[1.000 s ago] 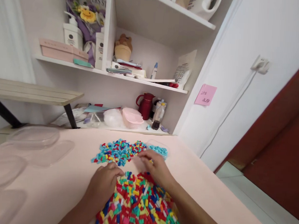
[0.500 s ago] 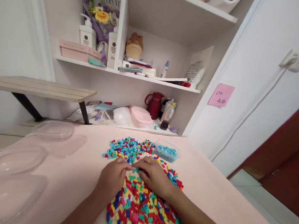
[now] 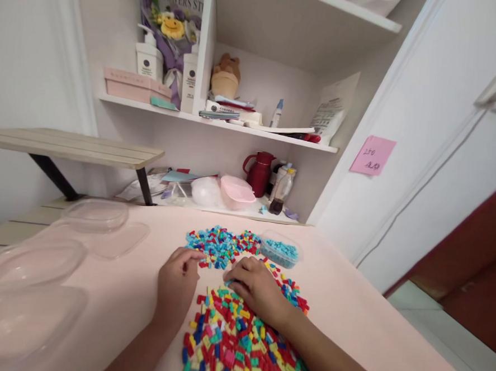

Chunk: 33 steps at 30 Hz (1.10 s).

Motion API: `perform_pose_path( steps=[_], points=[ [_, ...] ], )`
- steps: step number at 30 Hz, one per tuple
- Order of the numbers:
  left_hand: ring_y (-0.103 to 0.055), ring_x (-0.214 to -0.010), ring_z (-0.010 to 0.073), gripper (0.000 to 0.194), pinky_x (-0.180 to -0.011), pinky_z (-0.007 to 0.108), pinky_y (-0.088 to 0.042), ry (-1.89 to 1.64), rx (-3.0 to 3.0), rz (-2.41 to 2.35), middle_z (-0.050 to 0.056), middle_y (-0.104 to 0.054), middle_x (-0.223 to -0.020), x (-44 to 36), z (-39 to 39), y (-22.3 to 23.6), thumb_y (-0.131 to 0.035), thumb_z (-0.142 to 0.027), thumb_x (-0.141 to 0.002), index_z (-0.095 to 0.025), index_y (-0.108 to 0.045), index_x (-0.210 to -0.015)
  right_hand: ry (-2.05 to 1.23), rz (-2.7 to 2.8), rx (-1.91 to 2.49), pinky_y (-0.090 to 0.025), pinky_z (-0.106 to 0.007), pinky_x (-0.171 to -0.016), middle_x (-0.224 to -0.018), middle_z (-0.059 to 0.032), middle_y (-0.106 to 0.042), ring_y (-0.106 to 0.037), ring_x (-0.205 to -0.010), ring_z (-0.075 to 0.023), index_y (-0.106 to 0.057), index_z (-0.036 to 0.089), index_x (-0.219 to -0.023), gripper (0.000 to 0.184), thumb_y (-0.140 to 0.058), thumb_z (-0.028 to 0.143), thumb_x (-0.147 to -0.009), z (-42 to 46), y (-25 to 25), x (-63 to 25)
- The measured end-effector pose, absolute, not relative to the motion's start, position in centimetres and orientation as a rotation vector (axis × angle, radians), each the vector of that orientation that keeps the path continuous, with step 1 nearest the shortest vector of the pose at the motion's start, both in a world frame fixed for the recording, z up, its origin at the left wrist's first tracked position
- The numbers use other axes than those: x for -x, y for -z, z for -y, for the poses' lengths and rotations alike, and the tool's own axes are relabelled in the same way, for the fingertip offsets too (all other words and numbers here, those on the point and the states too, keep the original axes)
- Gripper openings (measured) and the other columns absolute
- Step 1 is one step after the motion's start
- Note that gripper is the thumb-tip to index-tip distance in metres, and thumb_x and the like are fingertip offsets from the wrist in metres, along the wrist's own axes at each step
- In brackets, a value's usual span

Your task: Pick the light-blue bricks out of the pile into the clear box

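Two heaps of small plastic building bricks lie on the pink tabletop. The nearer, larger heap (image 3: 238, 341) is mixed red, yellow, green and blue; the farther heap (image 3: 215, 242) is mostly light blue. My left hand (image 3: 177, 282) is at the near-left edge of the far heap, index finger and thumb apart, with no brick visible in it. My right hand (image 3: 256, 287) rests between the heaps, its fingers bent down and closed at a light-blue brick (image 3: 227, 283) that is mostly covered. Beyond that hand stands a clear plastic tub (image 3: 287, 260) holding light-blue bricks.
Clear plastic containers (image 3: 37, 256) and a flat lid (image 3: 121, 239) lie on the left. A small wooden stand (image 3: 74, 146) rises behind them. Along the back shelf are a pink bowl (image 3: 237, 191), a red jug (image 3: 259, 175) and a bottle (image 3: 281, 193).
My hands came together between the heaps, then parted. The left has moved left and away to the far heap's edge; the right has stayed near the gap. The view has swung left.
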<state>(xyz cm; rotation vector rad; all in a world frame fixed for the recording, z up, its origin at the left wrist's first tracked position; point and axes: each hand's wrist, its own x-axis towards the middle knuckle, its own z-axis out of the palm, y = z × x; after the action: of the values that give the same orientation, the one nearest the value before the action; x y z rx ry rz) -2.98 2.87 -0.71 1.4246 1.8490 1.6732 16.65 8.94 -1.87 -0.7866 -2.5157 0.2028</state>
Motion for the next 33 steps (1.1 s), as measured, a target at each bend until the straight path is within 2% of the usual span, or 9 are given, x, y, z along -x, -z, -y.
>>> perform_pose_path(
  steps=[3,6,12,16,21,29,33],
  points=[
    [-0.06,-0.062,0.0147,0.026,-0.064,0.027,-0.047,-1.784,-1.119,-1.974,0.0,-0.067,-0.078,4.0,-3.0,0.5,-0.042,-0.018,-0.072,-0.021,-0.068,-0.077,-0.287,2.488,0.788,-0.042,-0.033,-0.085,-0.094,-0.0024,-0.065,-0.056,-0.093,-0.0191,-0.069,0.027,-0.095,0.016,-0.058,0.018,-0.088,-9.0,1.7,-16.7],
    [-0.063,-0.072,0.0171,0.026,-0.072,0.03,-0.049,-1.841,-0.926,-2.071,0.002,-0.067,-0.083,5.2,-3.5,0.8,-0.043,-0.018,-0.07,-0.02,-0.068,-0.078,-0.378,2.451,0.772,-0.043,-0.033,-0.086,-0.094,-0.0018,-0.066,-0.058,-0.093,-0.0189,-0.069,0.026,-0.09,0.014,-0.06,0.016,-0.086,-9.0,1.5,-16.7],
    [-0.06,-0.094,0.0213,0.027,-0.091,0.035,-0.046,-1.84,-1.02,-2.138,0.007,-0.061,-0.097,6.1,-4.0,1.3,-0.043,-0.017,-0.072,-0.019,-0.068,-0.079,-0.628,2.315,0.717,-0.046,-0.031,-0.085,-0.093,-0.0029,-0.066,-0.06,-0.092,-0.0178,-0.071,0.024,-0.088,0.014,-0.059,0.017,-0.086,-8.9,0.8,-16.8],
    [-0.058,-0.095,0.0216,0.031,-0.093,0.036,-0.047,-1.773,-1.119,-2.129,0.008,-0.056,-0.104,5.9,-4.0,1.1,-0.042,-0.014,-0.07,-0.017,-0.069,-0.085,-0.739,2.172,0.75,-0.047,-0.032,-0.087,-0.102,-0.0046,-0.063,-0.059,-0.095,-0.0182,-0.072,0.024,-0.09,0.015,-0.057,0.021,-0.088,-8.9,0.3,-17.2],
    [-0.055,-0.104,0.0243,0.035,-0.1,0.039,-0.043,-1.663,-1.207,-2.187,0.01,-0.055,-0.107,6.1,-4.2,1.3,-0.041,-0.013,-0.07,-0.016,-0.07,-0.09,-0.542,1.991,0.796,-0.044,-0.035,-0.09,-0.103,-0.006,-0.063,-0.058,-0.099,-0.0204,-0.07,0.023,-0.091,0.016,-0.054,0.027,-0.09,-10.0,-1.6,-19.3],
    [-0.057,-0.1,0.0256,0.03,-0.094,0.041,-0.044,-1.587,-1.298,-2.154,0.008,-0.062,-0.099,6.5,-4.5,1.5,-0.042,-0.02,-0.072,-0.02,-0.07,-0.083,0.017,1.65,1.148,-0.041,-0.043,-0.09,-0.098,-0.0066,-0.066,-0.058,-0.098,-0.0255,-0.07,0.025,-0.092,0.018,-0.055,0.035,-0.088,-13.4,-2.4,-24.6],
    [-0.057,-0.098,0.0251,0.03,-0.092,0.04,-0.044,-1.57,-1.297,-2.161,0.007,-0.062,-0.099,6.4,-4.3,1.4,-0.042,-0.021,-0.072,-0.021,-0.07,-0.081,0.048,1.639,1.275,-0.041,-0.046,-0.09,-0.105,-0.0079,-0.064,-0.057,-0.099,-0.0266,-0.066,0.025,-0.109,0.027,-0.055,0.032,-0.086,-14.1,-1.2,-25.1]
  ],
)
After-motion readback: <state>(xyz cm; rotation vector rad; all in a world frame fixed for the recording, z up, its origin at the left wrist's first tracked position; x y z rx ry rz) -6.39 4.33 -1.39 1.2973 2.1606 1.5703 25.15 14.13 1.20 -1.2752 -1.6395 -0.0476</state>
